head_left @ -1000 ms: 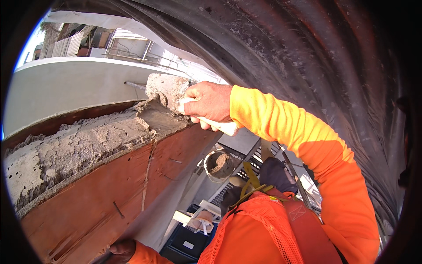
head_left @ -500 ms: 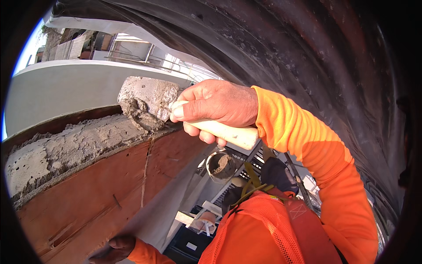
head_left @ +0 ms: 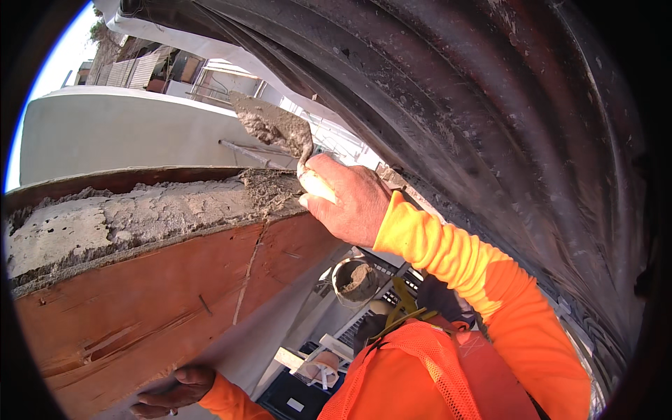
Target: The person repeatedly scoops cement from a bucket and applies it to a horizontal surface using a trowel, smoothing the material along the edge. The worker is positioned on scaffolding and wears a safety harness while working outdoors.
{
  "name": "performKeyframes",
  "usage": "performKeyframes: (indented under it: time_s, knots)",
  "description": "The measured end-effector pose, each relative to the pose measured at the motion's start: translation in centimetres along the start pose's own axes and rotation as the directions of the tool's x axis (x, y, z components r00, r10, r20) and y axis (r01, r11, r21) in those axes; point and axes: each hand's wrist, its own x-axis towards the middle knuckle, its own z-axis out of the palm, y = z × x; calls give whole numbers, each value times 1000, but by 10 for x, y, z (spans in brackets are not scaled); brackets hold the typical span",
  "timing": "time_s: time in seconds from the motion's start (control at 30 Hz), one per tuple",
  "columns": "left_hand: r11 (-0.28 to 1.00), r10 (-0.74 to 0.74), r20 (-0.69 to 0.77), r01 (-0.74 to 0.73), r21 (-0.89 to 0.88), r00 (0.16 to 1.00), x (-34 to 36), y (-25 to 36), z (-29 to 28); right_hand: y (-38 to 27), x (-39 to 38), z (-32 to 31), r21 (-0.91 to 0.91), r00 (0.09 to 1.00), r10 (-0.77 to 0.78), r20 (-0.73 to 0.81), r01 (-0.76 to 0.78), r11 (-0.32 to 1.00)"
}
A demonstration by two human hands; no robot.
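My right hand point(head_left: 346, 199) grips a mortar trowel by its pale handle, most of which the fingers hide. The trowel blade point(head_left: 269, 124), tilted and smeared with wet grey mortar, is held above the far side of a rough concrete wall top point(head_left: 154, 210). Below it, a darker patch of mortar point(head_left: 269, 189) lies at the wall top's right end. A reddish plywood board point(head_left: 161, 301) runs along the near face. At lower left, my left hand point(head_left: 178, 392) is by the board's lower edge, thumb and fingers apart, holding nothing visible; whether it touches the board I cannot tell.
A dark ribbed sheet point(head_left: 490, 105) hangs along the right side and overhead. Beyond the concrete stands a smooth grey wall point(head_left: 126, 133). Below me are a bucket point(head_left: 338, 283) holding mortar, a small reddish container point(head_left: 322, 365) and a black box point(head_left: 297, 395).
My right hand has lifted and turned the trowel, so its blade now stands off the wall top. The mortar patch beneath shows now. My left hand stays near the board's lower edge.
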Motion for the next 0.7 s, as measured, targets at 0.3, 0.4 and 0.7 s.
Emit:
performKeyframes:
  time_s: [0.3,0.4,0.7]
  knots:
    - [1000,24,-14,-24,-7,1000,1,-1,2,49,17,-54,-21,979,-181,-97,180,983]
    - [1000,22,-1,-22,-7,1000,-1,-1,2,88,18,-55,-105,976,160,148,-145,984]
    - [999,25,3,-25,-35,1000,-4,-2,8,105,73,-10,-96,552,407,728,-505,858]
